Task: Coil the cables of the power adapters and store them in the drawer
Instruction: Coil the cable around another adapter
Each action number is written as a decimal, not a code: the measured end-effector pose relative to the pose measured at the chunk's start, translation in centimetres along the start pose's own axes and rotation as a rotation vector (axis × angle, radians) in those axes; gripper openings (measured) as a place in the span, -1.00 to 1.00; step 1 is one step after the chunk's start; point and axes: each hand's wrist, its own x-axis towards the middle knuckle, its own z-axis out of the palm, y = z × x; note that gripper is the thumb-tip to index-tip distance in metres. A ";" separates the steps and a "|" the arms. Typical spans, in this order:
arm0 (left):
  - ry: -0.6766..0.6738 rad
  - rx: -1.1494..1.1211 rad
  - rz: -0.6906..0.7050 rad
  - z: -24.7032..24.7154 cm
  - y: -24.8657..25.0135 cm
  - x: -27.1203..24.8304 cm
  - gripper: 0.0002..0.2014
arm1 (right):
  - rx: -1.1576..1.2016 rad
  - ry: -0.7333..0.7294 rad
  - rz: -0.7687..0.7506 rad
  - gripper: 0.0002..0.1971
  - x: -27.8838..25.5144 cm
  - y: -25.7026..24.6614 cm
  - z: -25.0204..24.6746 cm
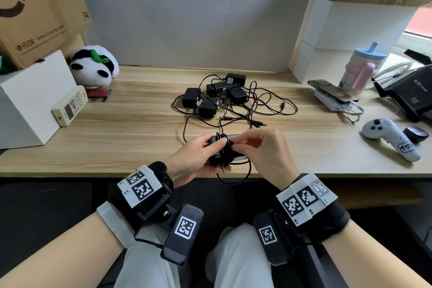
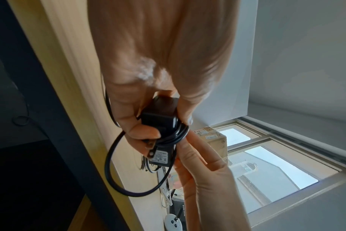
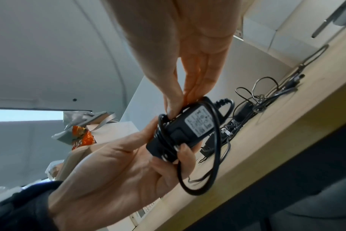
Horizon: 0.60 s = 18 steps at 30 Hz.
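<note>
A black power adapter (image 1: pixel 224 150) (image 2: pixel 160 118) (image 3: pixel 188 126) is held above the desk's front edge, its cable (image 1: pixel 236 176) (image 2: pixel 117 175) (image 3: pixel 207 179) wound several times round its body with one loose loop hanging below. My left hand (image 1: pixel 198 159) (image 2: pixel 140 96) (image 3: pixel 118 171) grips the adapter from the left, thumb on top. My right hand (image 1: pixel 261 149) (image 3: pixel 188 70) (image 2: pixel 198 157) pinches the cable against the adapter's top. Several more black adapters (image 1: pixel 210 98) lie in a tangle of cables (image 1: pixel 261 103) mid-desk. No drawer shows.
A white box (image 1: pixel 28 98) with a remote (image 1: pixel 70 105) and a plush panda (image 1: pixel 93 65) stand at the left. On the right are a phone on a power bank (image 1: pixel 332 96), a cup (image 1: pixel 364 65), a black router (image 1: pixel 411 93) and a white controller (image 1: pixel 392 138).
</note>
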 end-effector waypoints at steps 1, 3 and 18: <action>0.000 0.019 0.004 0.0 0.0 0.0 -0.73 | 0.013 -0.014 0.006 -0.86 -0.1 0.2 0.0; -0.009 0.059 0.016 -0.1 0.0 -0.1 -0.75 | 0.043 -0.029 -0.004 -0.87 -0.5 0.4 0.0; -0.026 0.098 0.039 -0.1 0.3 -0.4 -0.59 | 0.198 0.127 -0.052 -0.76 -1.4 0.6 0.9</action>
